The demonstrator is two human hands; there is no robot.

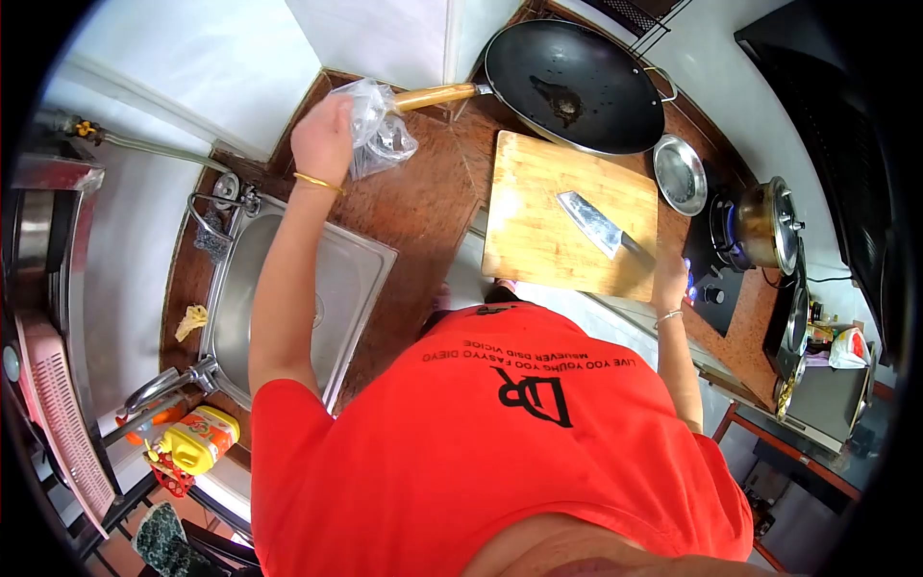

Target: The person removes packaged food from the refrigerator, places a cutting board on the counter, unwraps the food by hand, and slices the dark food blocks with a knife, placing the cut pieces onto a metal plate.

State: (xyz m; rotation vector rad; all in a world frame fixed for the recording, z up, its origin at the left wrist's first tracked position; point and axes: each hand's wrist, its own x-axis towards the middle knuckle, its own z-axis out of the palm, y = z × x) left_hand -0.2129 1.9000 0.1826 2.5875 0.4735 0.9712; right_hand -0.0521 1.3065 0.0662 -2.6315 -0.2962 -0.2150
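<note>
My left hand [322, 135] is closed on a crumpled clear plastic bag [370, 125], beside the wooden handle of a black wok [567, 91]. At the board's right edge, my right hand [670, 281] is closed around the dark handle end of a kitchen knife [591, 223]. The knife's wide blade lies over the wooden cutting board [524, 231] and points up and left. No food shows on the board. Some dark residue or liquid is in the wok's bottom.
A steel sink [336, 279] with a faucet is at the left, near a yellow bottle [200, 439]. Right of the board are a metal bowl [680, 174], a stove with a lidded pot [766, 226], and control knobs. A pink basket [62, 413] stands far left.
</note>
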